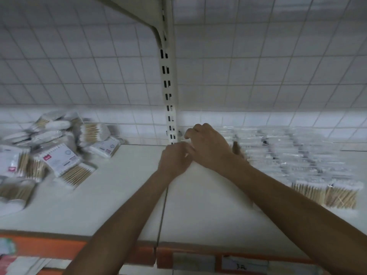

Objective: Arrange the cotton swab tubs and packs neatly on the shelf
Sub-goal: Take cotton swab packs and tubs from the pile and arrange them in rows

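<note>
The shelf [123, 197] looks like smooth, matt, cream-painted metal, as does the slotted upright [167, 80]. On the left, the swab packs [59, 155] are glossy clear plastic over pale wooden sticks, with paper-like labels; the stacked packs [297, 155] on the right are shiny clear plastic.

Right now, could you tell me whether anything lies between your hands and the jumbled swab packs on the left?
Nothing visible does: only bare shelf separates the left hand from the swab packs.
</note>
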`<state>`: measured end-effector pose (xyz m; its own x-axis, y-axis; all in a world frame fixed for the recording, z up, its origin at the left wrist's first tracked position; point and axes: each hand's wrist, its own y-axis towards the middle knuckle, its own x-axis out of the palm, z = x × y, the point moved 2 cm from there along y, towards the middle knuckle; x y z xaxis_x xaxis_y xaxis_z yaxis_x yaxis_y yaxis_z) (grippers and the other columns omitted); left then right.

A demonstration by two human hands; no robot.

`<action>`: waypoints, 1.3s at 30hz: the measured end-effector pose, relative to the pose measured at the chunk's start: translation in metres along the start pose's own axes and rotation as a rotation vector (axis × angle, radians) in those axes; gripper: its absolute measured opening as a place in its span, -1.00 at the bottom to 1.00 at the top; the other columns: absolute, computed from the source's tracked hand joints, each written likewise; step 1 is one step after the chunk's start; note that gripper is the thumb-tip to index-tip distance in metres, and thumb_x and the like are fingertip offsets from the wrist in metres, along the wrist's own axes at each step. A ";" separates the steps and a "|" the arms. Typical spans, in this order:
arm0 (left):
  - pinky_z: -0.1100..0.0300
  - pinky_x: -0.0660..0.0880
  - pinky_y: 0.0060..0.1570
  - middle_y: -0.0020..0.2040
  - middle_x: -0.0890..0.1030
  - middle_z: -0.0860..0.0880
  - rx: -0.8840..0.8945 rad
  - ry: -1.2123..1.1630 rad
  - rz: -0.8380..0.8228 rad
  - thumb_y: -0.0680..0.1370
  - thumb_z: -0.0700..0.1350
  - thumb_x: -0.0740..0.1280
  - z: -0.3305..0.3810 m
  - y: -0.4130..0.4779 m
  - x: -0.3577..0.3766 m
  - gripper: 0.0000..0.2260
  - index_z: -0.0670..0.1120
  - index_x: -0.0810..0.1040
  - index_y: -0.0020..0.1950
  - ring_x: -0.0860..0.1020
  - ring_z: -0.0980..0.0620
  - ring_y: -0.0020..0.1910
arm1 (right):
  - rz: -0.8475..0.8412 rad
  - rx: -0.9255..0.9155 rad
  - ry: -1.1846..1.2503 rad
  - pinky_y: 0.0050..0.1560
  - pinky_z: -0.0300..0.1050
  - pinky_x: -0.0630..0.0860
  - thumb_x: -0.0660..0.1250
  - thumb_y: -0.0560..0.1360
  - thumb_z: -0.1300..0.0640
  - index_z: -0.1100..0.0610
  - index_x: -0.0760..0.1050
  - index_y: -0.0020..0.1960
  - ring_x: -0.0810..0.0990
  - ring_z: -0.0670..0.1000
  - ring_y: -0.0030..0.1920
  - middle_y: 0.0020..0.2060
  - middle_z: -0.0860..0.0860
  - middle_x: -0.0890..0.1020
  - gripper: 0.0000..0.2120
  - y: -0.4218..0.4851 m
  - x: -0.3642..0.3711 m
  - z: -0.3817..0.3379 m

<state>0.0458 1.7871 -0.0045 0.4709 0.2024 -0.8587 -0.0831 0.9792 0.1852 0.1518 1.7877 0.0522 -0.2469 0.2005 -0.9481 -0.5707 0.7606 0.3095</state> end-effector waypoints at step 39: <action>-0.04 0.47 0.09 0.34 0.30 -0.23 -0.472 -0.019 0.537 0.49 -0.20 0.36 -0.247 -0.097 -0.137 -0.61 -0.12 0.42 0.31 0.52 -0.24 0.09 | -0.286 0.001 0.453 0.19 0.01 0.42 0.41 0.33 -0.15 0.17 0.32 0.31 0.38 0.15 0.29 0.24 0.11 0.47 -0.32 0.090 0.131 -0.252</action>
<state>-0.2275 1.6686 -0.0228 0.2734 0.6623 -0.6976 -0.6773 0.6475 0.3493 -0.1290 1.7271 -0.0262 -0.3949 -0.3018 -0.8678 -0.6645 0.7460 0.0430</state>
